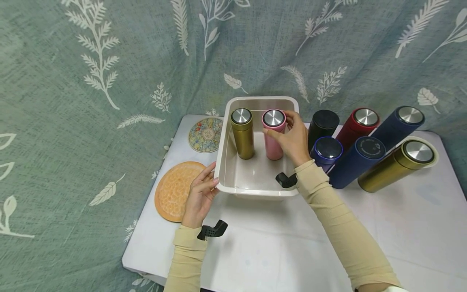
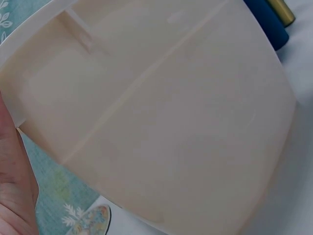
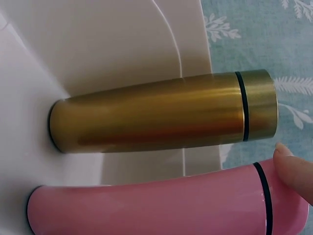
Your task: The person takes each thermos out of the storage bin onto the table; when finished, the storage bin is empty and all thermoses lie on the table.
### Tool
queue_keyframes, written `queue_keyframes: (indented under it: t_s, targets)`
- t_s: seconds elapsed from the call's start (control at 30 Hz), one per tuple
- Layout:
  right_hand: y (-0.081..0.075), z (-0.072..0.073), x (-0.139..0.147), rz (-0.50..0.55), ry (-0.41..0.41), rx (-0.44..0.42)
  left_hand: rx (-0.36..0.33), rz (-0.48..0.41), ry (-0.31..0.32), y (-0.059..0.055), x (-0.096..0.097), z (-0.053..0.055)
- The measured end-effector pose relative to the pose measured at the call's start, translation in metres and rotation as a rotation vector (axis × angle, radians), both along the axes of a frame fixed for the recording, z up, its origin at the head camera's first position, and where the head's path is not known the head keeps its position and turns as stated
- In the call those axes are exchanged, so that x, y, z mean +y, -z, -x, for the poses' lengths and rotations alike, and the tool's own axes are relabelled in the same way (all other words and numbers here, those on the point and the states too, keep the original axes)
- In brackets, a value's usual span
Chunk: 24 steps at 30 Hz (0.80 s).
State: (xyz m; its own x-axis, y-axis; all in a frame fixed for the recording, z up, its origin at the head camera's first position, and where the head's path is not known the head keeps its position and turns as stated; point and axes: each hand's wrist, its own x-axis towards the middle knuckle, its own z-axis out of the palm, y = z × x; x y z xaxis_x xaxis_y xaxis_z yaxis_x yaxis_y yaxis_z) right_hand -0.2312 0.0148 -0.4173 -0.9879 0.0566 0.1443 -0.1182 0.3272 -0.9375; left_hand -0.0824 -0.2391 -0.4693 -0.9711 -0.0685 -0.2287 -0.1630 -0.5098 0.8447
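Note:
In the head view a pink thermos flask (image 1: 273,142) stands upright inside a white plastic tub (image 1: 251,191). My right hand (image 1: 293,140) grips it near its steel-topped lid, thumb on one side and fingers on the other. Left of it, also upright in the tub, is a gold flask (image 1: 243,140), untouched. The right wrist view shows both bases on the tub floor and a fingertip (image 3: 293,171) on the pink lid. My left hand (image 1: 200,196) holds the tub's left rim near its front corner. The left wrist view shows mostly the tub's outer wall (image 2: 171,122).
Right of the tub stand several more flasks: black (image 1: 322,125), red (image 1: 357,127), blue (image 1: 359,160) and another gold one (image 1: 397,166). A round orange mat (image 1: 178,190) and a patterned disc (image 1: 206,135) lie to the left. A leaf-print curtain (image 1: 146,61) hangs behind the table.

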Motion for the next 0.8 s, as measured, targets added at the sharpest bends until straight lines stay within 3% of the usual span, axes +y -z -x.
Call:
queue_keyframes:
  t_s: [0.23, 0.37, 0.53, 0.8]
  targets:
    - [-0.0007, -0.0022, 0.0013, -0.076, -0.054, 0.024, -0.004, -0.008, 0.008, -0.0005, -0.0001, -0.0008]
    - [-0.0013, -0.0028, 0.0011, -0.055, -0.061, 0.040, 0.003, -0.014, 0.008, -0.0005, 0.0000, -0.0003]
    - [-0.0014, -0.0051, 0.0007, -0.001, -0.045, -0.013, 0.002, -0.013, 0.011, -0.0002, -0.0002, -0.0004]
    - [-0.0010, -0.0065, 0.0007, -0.011, -0.074, -0.019, -0.002, -0.009, 0.012, -0.0018, -0.0002, -0.0006]
